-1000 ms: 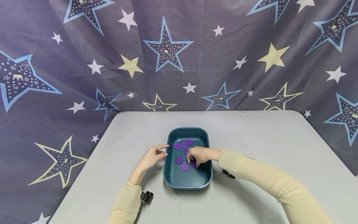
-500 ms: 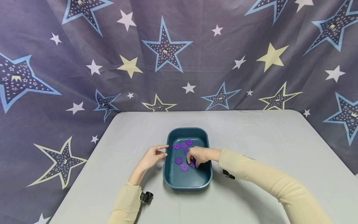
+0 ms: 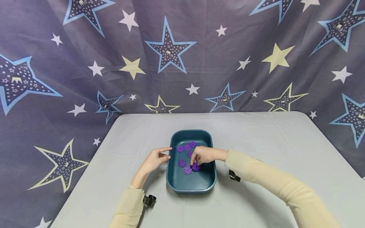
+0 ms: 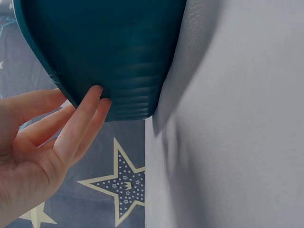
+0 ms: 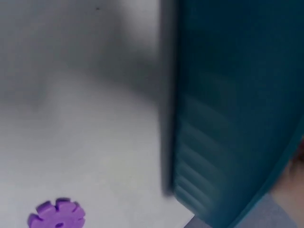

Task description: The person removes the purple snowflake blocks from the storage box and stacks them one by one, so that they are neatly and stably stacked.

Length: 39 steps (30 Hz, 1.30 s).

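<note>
The right hand (image 3: 203, 155) has risen, baring a disc (image 3: 196, 167) just below its fingertips, seemingly released; any pinch, I cannot tell. The left hand (image 3: 153, 161) touches the tray (image 3: 191, 192), fingers spread.

The head view looks forward and down from above and behind the left hand (image 3: 153, 161) and right hand (image 3: 203, 155), far enough back for desk (image 3: 256, 136) and curtain (image 3: 182, 79). Each wrist view looks closely past its hand at the box (image 3: 191, 191) from outside (the right hand only edges in). All three share the box.
</note>
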Available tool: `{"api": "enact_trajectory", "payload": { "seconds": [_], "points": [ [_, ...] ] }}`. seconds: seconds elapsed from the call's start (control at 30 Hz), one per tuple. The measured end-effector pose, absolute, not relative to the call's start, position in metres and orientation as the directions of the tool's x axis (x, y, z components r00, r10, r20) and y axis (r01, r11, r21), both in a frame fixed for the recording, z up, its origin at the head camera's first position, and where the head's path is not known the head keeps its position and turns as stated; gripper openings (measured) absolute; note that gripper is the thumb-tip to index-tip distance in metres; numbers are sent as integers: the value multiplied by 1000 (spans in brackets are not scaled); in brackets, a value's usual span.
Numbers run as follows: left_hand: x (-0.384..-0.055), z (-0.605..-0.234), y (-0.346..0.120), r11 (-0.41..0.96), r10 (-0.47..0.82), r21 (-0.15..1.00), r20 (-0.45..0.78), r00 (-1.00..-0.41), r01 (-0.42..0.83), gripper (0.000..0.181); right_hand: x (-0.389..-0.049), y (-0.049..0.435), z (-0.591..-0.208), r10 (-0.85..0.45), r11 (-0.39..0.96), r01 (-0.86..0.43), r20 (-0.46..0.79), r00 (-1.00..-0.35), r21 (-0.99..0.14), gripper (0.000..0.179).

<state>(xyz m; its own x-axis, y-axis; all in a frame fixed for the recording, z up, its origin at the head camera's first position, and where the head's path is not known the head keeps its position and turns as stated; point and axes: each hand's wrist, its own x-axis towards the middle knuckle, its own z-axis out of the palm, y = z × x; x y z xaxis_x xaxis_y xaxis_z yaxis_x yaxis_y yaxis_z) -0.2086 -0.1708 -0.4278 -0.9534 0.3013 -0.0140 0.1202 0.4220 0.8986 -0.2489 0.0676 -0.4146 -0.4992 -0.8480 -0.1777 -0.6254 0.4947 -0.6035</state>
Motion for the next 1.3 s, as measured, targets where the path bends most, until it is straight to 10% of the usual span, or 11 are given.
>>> {"api": "enact_trajectory", "payload": {
  "seconds": [1.3],
  "points": [
    [-209, -428, -171, 421, 305, 898, -7, -952, 128, 39, -249, 109, -376, -835, 393, -554, -33, -549, -734, 20]
  ]
}}
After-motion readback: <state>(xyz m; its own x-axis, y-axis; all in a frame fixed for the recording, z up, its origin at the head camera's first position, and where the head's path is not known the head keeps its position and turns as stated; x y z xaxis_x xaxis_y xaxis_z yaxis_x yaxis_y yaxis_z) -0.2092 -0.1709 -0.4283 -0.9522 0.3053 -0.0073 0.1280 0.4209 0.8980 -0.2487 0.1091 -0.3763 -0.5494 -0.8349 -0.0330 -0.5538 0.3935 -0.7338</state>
